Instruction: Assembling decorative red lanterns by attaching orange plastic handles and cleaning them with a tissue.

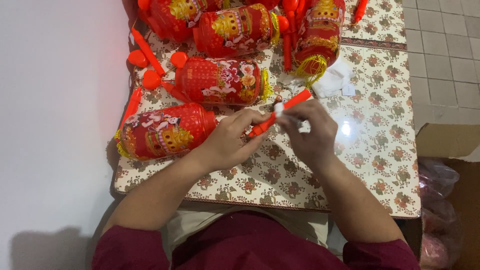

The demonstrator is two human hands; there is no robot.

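Observation:
My left hand (231, 141) grips the lower end of a thin red plastic stick (295, 99) held slantwise over the table. My right hand (311, 131) pinches the same stick near its middle, fingers on a small white piece (278, 109) wrapped on it. Just left of my left hand lies a red lantern (165, 131) on its side, with printed figures and gold trim. Another red lantern (220, 81) lies beyond it, close to the stick's upper end.
Several more red lanterns (235, 30) and red sticks with heart-shaped ends (150, 60) crowd the far side of the floral-covered table (370, 165). White scraps (335, 80) lie near a yellow tassel. A cardboard box with pink bags (440, 200) stands at right. A white wall is at left.

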